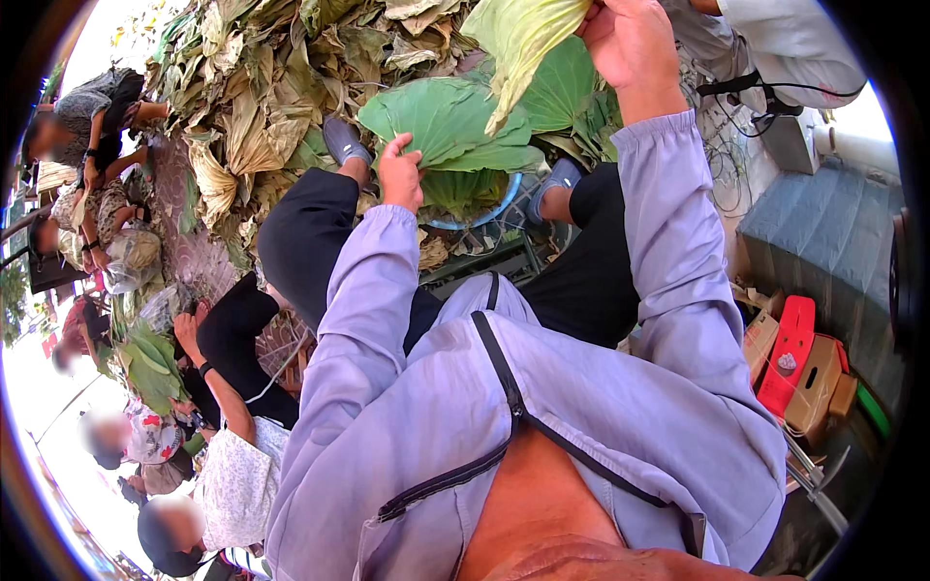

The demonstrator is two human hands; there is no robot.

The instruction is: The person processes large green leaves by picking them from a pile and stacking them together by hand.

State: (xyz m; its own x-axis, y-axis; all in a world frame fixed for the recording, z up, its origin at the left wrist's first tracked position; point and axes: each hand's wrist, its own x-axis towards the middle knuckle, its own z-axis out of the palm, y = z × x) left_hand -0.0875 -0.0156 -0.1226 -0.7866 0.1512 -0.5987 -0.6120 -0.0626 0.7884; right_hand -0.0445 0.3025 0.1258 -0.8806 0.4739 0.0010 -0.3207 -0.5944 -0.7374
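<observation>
My left hand (402, 174) pinches the near edge of a broad green lotus leaf (454, 120), thumb on top, above a blue-rimmed basin (501, 209) between my feet. Folded green leaves (465, 190) lie inside that basin. Raised at the upper right, my right hand (631, 47) grips a pale yellow-green leaf (534, 36) that hangs down to its left, its tip over the green one. The right fingertips are partly cut off by the picture's top. Behind the hanging leaf another green leaf (558, 86) shows.
A large heap of dried brown leaves (269, 94) spreads ahead and to the left. Several seated people (240, 465) are along the left, one holding green leaves (151, 363). Cardboard boxes (810, 392) and a grey covered block (828, 225) stand at the right; loose cords (726, 163) lie nearby.
</observation>
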